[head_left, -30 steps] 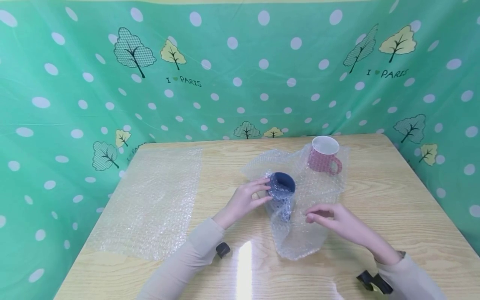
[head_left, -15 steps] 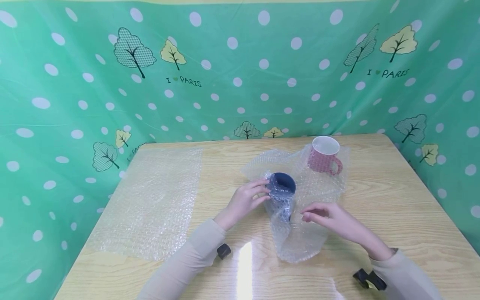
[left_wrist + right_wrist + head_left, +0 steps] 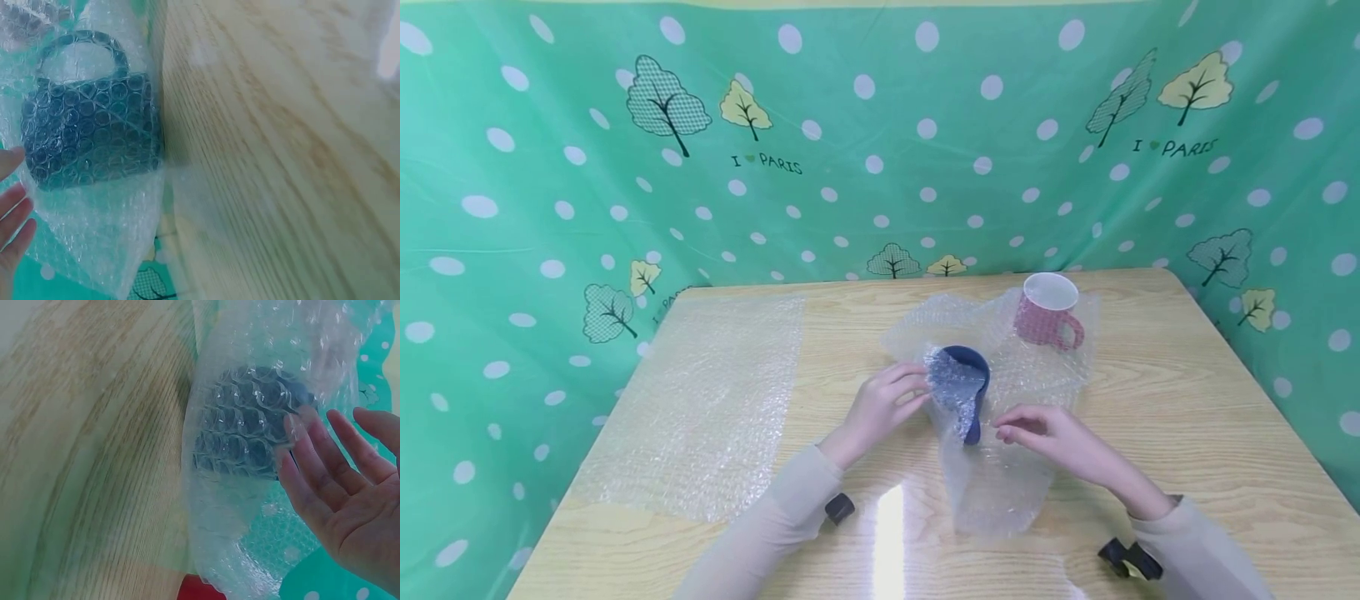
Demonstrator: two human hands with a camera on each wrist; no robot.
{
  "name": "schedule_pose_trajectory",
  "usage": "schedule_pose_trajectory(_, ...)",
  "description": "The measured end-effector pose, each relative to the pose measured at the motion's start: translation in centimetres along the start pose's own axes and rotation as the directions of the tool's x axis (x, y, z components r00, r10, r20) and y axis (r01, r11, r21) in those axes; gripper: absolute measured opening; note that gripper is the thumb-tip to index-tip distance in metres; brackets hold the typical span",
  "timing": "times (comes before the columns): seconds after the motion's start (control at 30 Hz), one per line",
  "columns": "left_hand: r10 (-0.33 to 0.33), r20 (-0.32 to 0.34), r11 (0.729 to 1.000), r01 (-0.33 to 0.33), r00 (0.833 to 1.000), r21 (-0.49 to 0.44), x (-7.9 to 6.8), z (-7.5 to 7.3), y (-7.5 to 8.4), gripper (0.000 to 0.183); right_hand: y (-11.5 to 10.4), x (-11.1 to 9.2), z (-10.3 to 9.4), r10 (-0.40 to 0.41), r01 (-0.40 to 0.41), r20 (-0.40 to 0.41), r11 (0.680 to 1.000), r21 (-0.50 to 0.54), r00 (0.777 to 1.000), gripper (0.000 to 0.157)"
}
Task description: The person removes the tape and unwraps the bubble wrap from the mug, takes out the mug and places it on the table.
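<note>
A dark blue mug (image 3: pixel 977 404) stands on a bubble wrap sheet (image 3: pixel 1000 500), its handle towards the front. A flap of the wrap lies over its left side and part of its opening. My left hand (image 3: pixel 880 408) touches the wrap at the mug's left side with spread, slightly bent fingers. To the right of the mug handle is my right hand (image 3: pixel 1048 437), fingers loosely bent. The right wrist view shows its fingers (image 3: pixel 309 481) relaxed at the wrap near the mug, with nothing gripped. Through wrap, the left wrist view shows the mug (image 3: pixel 94 128) with its handle.
A pink mug (image 3: pixel 1043 323) with a white inside stands at the back right on the same wrap. Another bubble wrap sheet (image 3: pixel 700 400) lies flat on the left of the wooden table (image 3: pixel 1187 400). Small black devices (image 3: pixel 839 508) sit beside the sleeves. A green curtain (image 3: pixel 880 183) hangs behind.
The wrap flap has shifted left on the blue mug, uncovering its right rim and handle. My left hand has drawn slightly left, and my right hand has come left towards the mug.
</note>
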State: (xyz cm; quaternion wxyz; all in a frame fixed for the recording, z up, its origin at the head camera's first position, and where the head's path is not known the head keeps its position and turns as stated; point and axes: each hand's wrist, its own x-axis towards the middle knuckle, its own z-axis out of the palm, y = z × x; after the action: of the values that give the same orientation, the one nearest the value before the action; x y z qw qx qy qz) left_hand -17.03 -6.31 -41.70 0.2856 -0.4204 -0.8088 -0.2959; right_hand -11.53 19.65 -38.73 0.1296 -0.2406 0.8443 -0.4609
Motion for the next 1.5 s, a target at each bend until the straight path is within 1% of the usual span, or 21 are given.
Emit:
schedule_pose_trajectory(0.1, -0.008, -0.006, 1.0, 0.008, 1.0, 0.0, -0.5, -0.4, 0.0, 0.014, 0.0, 0.0, 0.1, 0.014, -0.014, 0.001, 1.0, 0.012, 1.0, 0.024)
schedule_pose_trajectory(0.23, -0.002, -0.015, 1.0, 0.003, 1.0, 0.016, -1.3, -0.9, -0.2, 0.016, 0.1, 0.0, 0.1, 0.019, -0.02, 0.004, 1.0, 0.024, 1.0, 0.025)
schedule_pose_trajectory(0.4, -0.005, -0.014, 0.999, 0.005, 1.0, 0.033, -2.2, -1.6, -0.5, 0.018, 0.3, 0.0, 0.2, 0.006, -0.006, 0.0, 1.0, 0.018, 1.0, 0.024)
schedule_pose_trajectory(0.57, -0.023, 0.0, 0.999, 0.023, 1.0, 0.027, -2.9, -2.2, -0.6, 0.016, 0.5, 0.1, 0.3, -0.005, 0.005, -0.006, 1.0, 0.005, 1.0, 0.022)
schedule_pose_trajectory(0.83, -0.033, -0.007, 0.999, 0.033, 0.999, 0.036, -4.0, -2.7, -0.9, 0.018, 0.5, 0.0, 0.4, -0.011, 0.011, -0.01, 1.0, 0.004, 1.0, 0.021)
schedule_pose_trajectory(1.03, -0.057, 0.018, 0.998, 0.056, 0.998, 0.035, -4.9, -3.3, -1.0, 0.019, 0.4, 0.0, 0.4, -0.042, 0.042, -0.02, 0.999, 0.01, 0.999, 0.021)
schedule_pose_trajectory(1.2, -0.055, 0.042, 0.998, 0.053, 0.998, 0.042, -5.5, -4.4, -1.1, 0.02, 0.4, 0.0, 0.3, -0.054, 0.054, -0.013, 0.998, 0.017, 0.998, 0.022)
schedule_pose_trajectory(1.3, -0.081, 0.048, 0.995, 0.079, 0.996, 0.055, -5.7, -5.4, -1.3, 0.02, 0.5, 0.0, 0.4, -0.047, 0.047, -0.016, 0.999, 0.016, 0.999, 0.023)
schedule_pose_trajectory(1.37, -0.116, 0.046, 0.992, 0.113, 0.992, 0.061, -5.7, -6.1, -1.5, 0.019, 0.6, 0.0, 0.4, -0.043, 0.043, -0.02, 0.999, 0.008, 0.999, 0.023)
schedule_pose_trajectory(1.43, -0.152, 0.046, 0.987, 0.149, 0.987, 0.058, -5.4, -6.9, -1.8, 0.018, 0.7, 0.0, 0.5, -0.03, 0.03, -0.03, 1.0, -0.002, 0.999, 0.023)
schedule_pose_trajectory(1.5, -0.191, 0.05, 0.981, 0.189, 0.98, 0.044, -4.7, -7.5, -2.0, 0.016, 0.7, 0.1, 0.6, -0.012, 0.011, -0.037, 1.0, -0.009, 0.999, 0.025)
